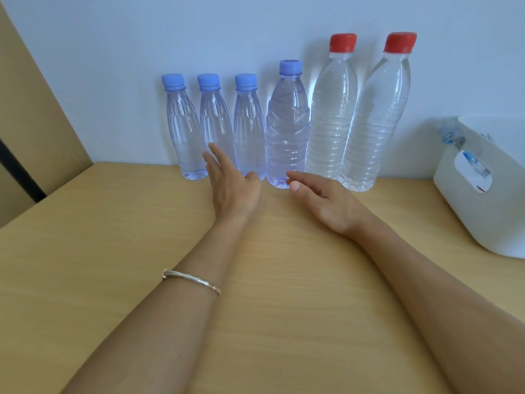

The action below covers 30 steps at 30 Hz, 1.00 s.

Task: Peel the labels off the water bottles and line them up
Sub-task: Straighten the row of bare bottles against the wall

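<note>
Several bare, label-free water bottles stand in a row against the white wall. Three small blue-capped bottles [186, 129] are at the left, then a wider blue-capped bottle [287, 126], then two tall red-capped bottles [332, 115] on the right. My left hand [230, 183] hovers open in front of the small bottles, its fingers overlapping the second and third ones. Just in front of the wider bottle's base, my right hand [321, 200] is open and holds nothing.
A white plastic bin [483, 200] at the right edge of the wooden table [113, 251] holds peeled labels. A tan board leans at the far left. A bangle is on my left forearm.
</note>
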Motion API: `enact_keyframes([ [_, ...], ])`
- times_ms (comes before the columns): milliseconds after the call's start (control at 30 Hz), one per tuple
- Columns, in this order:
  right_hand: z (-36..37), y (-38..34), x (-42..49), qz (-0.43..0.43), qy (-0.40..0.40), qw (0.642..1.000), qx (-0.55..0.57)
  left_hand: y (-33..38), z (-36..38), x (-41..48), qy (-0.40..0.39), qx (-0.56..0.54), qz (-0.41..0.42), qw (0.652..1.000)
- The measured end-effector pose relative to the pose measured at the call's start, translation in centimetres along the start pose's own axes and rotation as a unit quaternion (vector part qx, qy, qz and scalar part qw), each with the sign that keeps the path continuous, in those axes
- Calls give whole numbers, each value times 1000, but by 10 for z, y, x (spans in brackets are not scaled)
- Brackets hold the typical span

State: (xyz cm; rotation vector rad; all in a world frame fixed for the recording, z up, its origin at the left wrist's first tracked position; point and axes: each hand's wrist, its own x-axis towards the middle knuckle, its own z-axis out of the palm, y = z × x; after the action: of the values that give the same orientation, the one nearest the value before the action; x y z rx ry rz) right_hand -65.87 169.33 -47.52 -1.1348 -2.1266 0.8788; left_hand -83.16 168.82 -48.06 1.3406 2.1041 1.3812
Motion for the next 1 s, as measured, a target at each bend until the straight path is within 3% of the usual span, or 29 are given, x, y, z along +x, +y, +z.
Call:
enact_keyframes([
  [100,0,2,0,1,-1,1000,-4,3,-1,-2,32,-55,-5,998],
  [233,0,3,1,1,-1,1000,-3,2,-11,7,134,-86,-17,987],
  [400,0,4,1,0,2,1000,0,-8,-21,21,39,-71,-88,993],
  [567,1,3,2,3,-1,1000,-11,-7,-23,22,8,-63,-90,994],
  [667,1,4,1,3,0,1000,-9,-7,-20,19,48,-72,-91,992],
  [800,0,5,2,4,16,1000,-1,-1,-12,13,152,-65,-2,986],
  [1000,0,6,2,1,18,1000,-7,3,-8,8,66,-71,-18,995],
])
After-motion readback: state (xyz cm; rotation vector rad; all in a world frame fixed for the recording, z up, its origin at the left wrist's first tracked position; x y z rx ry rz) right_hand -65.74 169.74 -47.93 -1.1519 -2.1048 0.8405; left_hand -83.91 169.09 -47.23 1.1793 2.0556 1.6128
